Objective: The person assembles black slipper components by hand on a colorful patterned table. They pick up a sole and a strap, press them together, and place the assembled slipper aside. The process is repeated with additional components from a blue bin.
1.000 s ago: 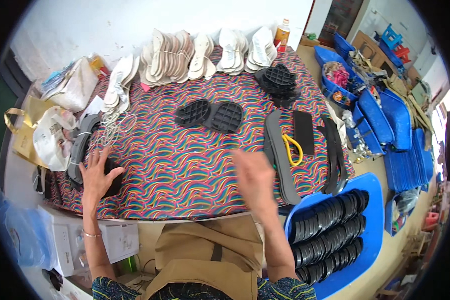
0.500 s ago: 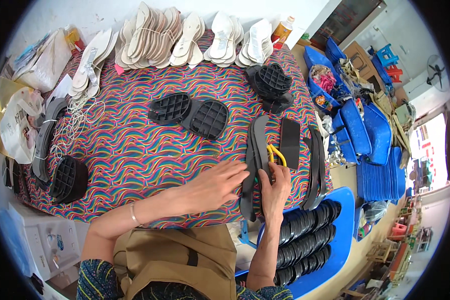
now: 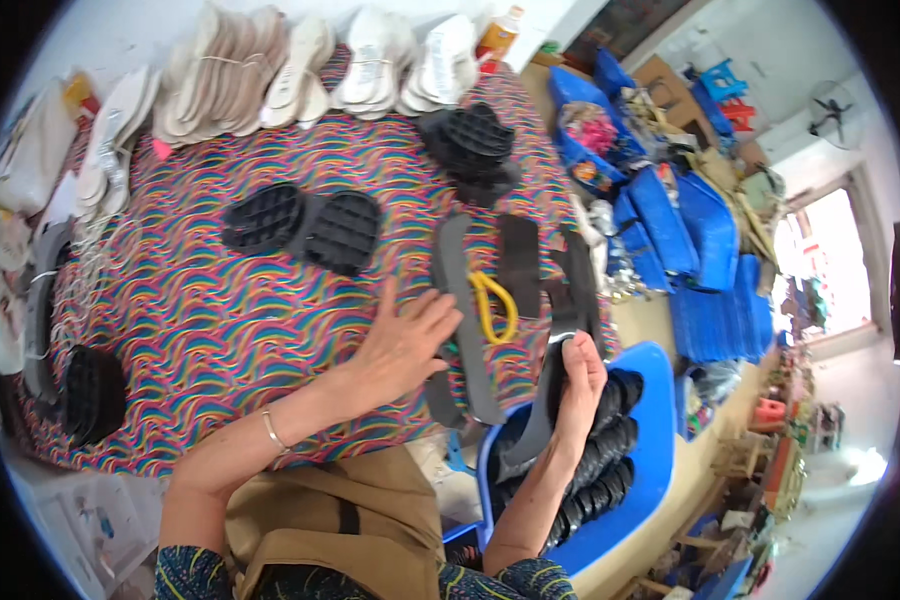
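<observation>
My right hand (image 3: 578,380) pinches a long dark curved strip (image 3: 545,405) near the table's right front edge; its lower end hangs over a blue tub (image 3: 655,440). My left hand (image 3: 402,348) lies with fingers spread, their tips at the edge of a long grey strip (image 3: 457,300). Part of another dark strip (image 3: 440,400) shows below those fingers. Yellow looped handles (image 3: 511,320), like those of scissors, lie right of the grey strip. Beyond them is a flat black rectangular block (image 3: 518,262). Several black strips (image 3: 580,285) lie at the table's right edge.
Two black gridded sole pieces (image 3: 342,232) lie mid-table, with a stacked black pile (image 3: 470,145) at the far right. Bundled white insoles (image 3: 215,80) line the wall. A black heel block (image 3: 95,392) stands at left. The tub holds rows of black pieces (image 3: 595,465).
My right hand has moved right, lifting a strip away from the grey ones beside the yellow handles. My left hand remains by the grey strips, fingers more spread. The whole view has shifted.
</observation>
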A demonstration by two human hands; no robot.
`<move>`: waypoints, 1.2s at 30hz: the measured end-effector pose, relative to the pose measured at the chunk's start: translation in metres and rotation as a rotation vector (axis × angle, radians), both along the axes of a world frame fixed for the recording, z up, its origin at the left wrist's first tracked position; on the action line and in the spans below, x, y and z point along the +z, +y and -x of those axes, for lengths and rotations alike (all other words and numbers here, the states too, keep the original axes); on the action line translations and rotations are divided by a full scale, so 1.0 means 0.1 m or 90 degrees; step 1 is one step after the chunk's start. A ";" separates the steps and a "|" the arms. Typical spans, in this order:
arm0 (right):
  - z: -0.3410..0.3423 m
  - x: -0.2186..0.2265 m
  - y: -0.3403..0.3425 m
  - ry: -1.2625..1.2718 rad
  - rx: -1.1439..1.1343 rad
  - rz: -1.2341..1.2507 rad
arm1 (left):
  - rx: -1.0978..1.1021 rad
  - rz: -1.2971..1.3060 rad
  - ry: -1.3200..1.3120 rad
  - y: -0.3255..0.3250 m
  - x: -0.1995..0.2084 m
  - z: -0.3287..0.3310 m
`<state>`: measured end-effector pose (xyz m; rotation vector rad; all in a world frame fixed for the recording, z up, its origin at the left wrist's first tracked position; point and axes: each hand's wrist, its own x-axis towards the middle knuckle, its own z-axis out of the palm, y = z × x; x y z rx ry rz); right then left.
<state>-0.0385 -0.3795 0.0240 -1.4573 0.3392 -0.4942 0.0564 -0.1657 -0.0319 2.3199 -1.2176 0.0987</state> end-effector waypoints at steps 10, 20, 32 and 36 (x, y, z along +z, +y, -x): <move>0.31 0.26 1.07 0.008 0.260 -0.573 | -0.244 0.268 0.636 0.43 0.70 0.11; 0.75 -0.67 1.82 0.090 0.649 -0.769 | -0.053 0.709 0.837 1.15 0.32 0.53; 0.53 0.09 1.38 0.044 0.354 -0.034 | 0.135 0.778 0.786 0.95 0.52 0.87; 0.19 -0.06 1.45 0.173 0.373 0.118 | 0.248 0.600 0.593 0.71 0.30 0.99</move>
